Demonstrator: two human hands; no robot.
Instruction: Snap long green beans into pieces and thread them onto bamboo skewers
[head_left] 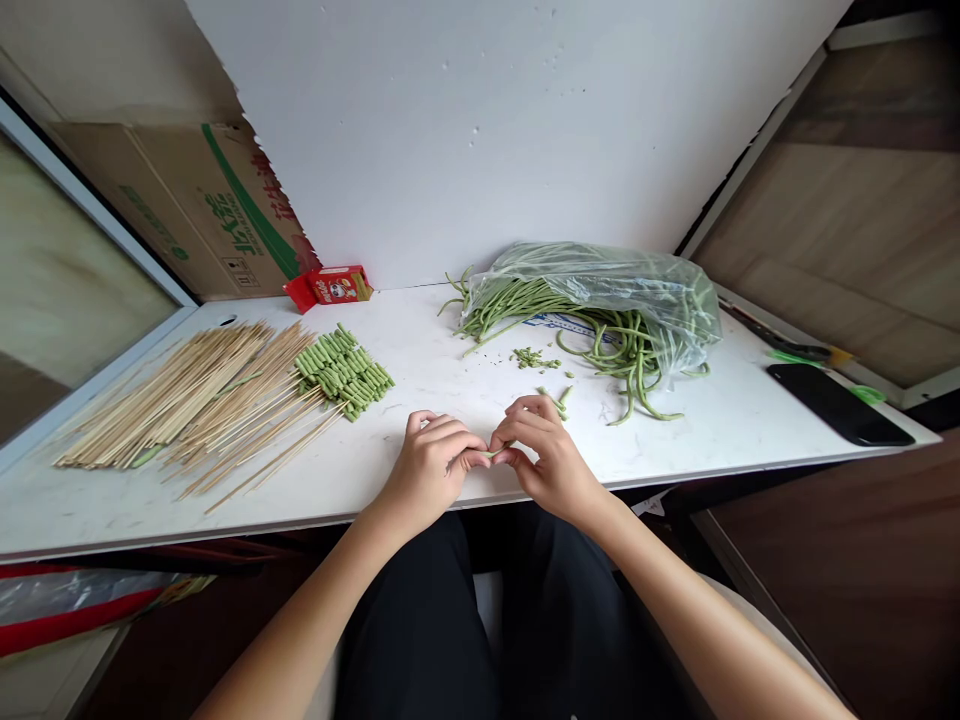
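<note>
L hand (429,468) & R hand (551,462) meet, each w/ thumb + fingertips pinching a thin green bean bit (490,454); bit is btwn the two, over near edge of counter, mostly covered by fingers.

Counter (442,375) under/ahead of hands: white, smooth, flat, w/ faint smudges.

Just past R hand: few short pcs (561,401), slim, partly hidden by its fingers. Bit farther on: small heap of scraps (532,357), tiny, green, dark specks to L of it.

Beyond those, ahead & to R of R hand: long beans (517,300), skinny, smooth, bendy, spilling out of bag (679,290) – thin clear plastic, crinkled, shiny. Some beans curl in loops on counter, ends toward R hand.

L of L hand: block of cut beans (345,372), stubby cylinders packed side by side in rows, at the ends of some skewers (187,385). Skewers = pale wood, thin, straight, loose overlapping stack running away to far L; couple of green pcs among them.

Farther off, past the block: red box (343,285), card, w/ flap out; carton (176,205) behind, brown cardboard, green curve + print.

Far R of R hand: phone (836,403), black, flat, rounded corners.

Facing hands, behind counter: upright board (510,130), white, pitted, ragged side edges.
</note>
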